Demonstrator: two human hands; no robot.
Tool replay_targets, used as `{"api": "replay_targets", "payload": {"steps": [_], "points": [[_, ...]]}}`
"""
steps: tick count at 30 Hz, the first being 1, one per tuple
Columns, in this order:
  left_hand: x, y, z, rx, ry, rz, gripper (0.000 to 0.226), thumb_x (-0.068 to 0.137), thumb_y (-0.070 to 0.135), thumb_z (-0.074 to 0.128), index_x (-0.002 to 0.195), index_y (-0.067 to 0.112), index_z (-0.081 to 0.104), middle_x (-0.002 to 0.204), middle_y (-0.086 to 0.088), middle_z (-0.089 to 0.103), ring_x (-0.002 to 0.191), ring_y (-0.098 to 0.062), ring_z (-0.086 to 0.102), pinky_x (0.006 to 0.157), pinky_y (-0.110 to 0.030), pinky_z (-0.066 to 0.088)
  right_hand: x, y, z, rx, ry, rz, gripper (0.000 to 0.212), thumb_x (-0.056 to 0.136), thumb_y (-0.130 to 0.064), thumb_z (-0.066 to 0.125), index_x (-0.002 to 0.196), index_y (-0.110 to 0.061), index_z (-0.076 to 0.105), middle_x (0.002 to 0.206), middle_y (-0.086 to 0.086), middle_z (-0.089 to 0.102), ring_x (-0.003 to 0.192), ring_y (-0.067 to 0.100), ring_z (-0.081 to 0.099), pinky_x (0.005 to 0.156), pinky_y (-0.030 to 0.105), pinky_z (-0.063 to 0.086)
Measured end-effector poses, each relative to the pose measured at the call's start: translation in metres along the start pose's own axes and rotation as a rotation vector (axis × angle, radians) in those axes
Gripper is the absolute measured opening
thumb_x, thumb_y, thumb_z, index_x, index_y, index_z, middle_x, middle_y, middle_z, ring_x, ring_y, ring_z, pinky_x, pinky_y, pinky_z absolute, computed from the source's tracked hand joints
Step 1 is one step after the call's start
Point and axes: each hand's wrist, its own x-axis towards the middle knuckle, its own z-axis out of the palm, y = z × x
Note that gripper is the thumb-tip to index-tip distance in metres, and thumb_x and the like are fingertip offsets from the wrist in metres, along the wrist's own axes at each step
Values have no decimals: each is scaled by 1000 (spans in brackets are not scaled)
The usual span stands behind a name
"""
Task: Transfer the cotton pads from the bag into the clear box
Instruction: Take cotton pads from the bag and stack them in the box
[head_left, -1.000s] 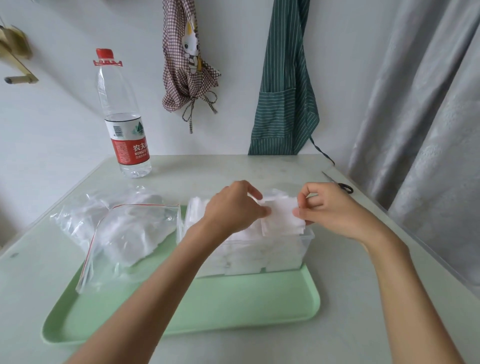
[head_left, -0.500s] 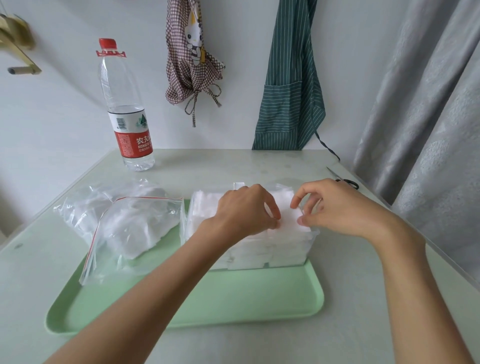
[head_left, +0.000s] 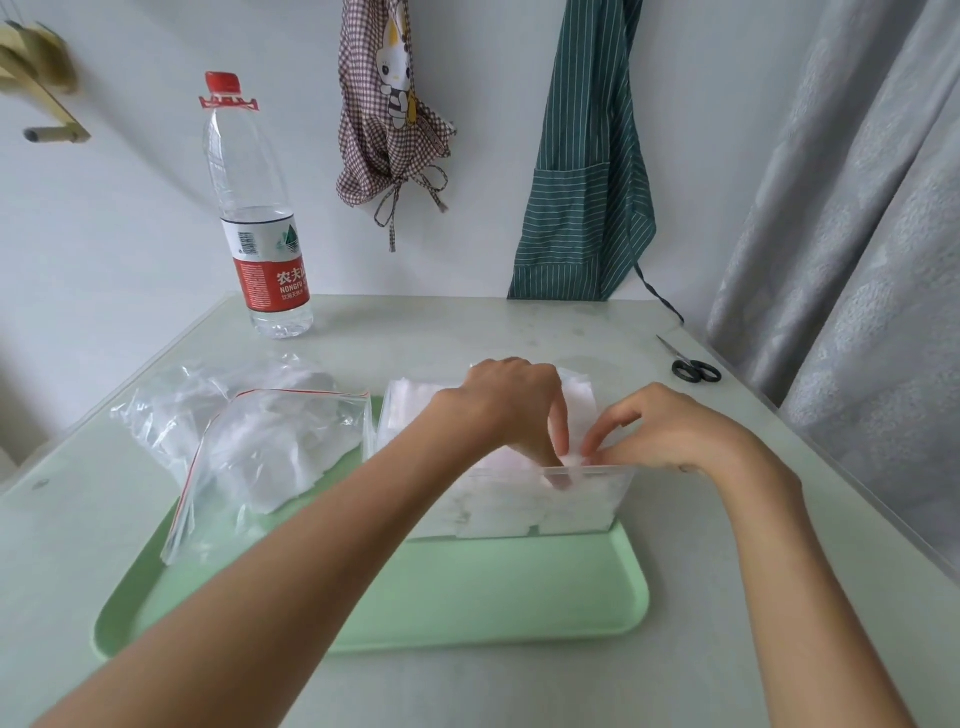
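Both of your hands work over the clear box (head_left: 597, 499), forearms reaching in from 6 o'clock and meeting near the middle of the view. Your left hand (head_left: 511, 405) arches over the box with knuckles up, its fingers pointing down into the near right corner, fingertips pressed among the cotton pads (head_left: 519, 504) there. Your right hand (head_left: 670, 431) comes in from 3 o'clock with the wrist just beside the box's right wall; its fingers curl and the thumb and forefinger pinch at the pads right against your left fingertips. I cannot tell how many pads that pinch holds. White pads fill the box nearly to its rim, stacked against the front wall.

At 9 o'clock of the box, touching its left wall, the bag (head_left: 260, 441) lies open with its red zip strip facing you and loose pads still inside. Box and bag both sit on the green tray (head_left: 467, 603). A water bottle (head_left: 260, 234) stands at 11 o'clock, scissors (head_left: 693, 366) lie at 2 o'clock.
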Motion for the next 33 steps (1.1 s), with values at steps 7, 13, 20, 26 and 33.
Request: {"api": "replay_targets", "payload": {"steps": [7,13,20,26,33], "points": [[-8,-7,-3,-8,65,-34,41,62,53,80,96,32,71,89,11,60,96,-13,55,70,-25,34,0,0,-3,39,101,-8,15,66,-29,83,73,-39,72,100,-6,60,91,14,60,51,20,37],[-36,-19,2,-257,339,-150,25,72,46,75,94,35,69,87,16,58,92,-9,49,64,-24,35,-2,2,1,-26,40,-13,7,73,-40,76,77,-41,71,106,-4,60,91,16,57,60,23,40],[-130,-112,-1,-206,453,-652,61,75,47,72,125,24,45,119,6,52,112,-19,45,86,-34,44,-32,-38,9,6,308,-225,5,77,-42,69,80,-45,66,102,-23,61,103,6,55,86,36,47],[-152,-167,4,-157,179,-837,55,76,59,63,118,25,51,122,2,55,115,-22,49,86,-29,42,-39,-131,83,1,330,-578,27,86,-37,62,111,-40,55,101,-23,58,103,0,47,83,19,35],[-142,-193,18,-199,197,-704,21,90,31,52,80,14,55,94,-9,62,94,-33,56,76,-32,44,-5,-171,145,-262,469,-591,15,88,-26,59,97,-31,69,98,-8,64,101,18,48,80,28,26]]}}
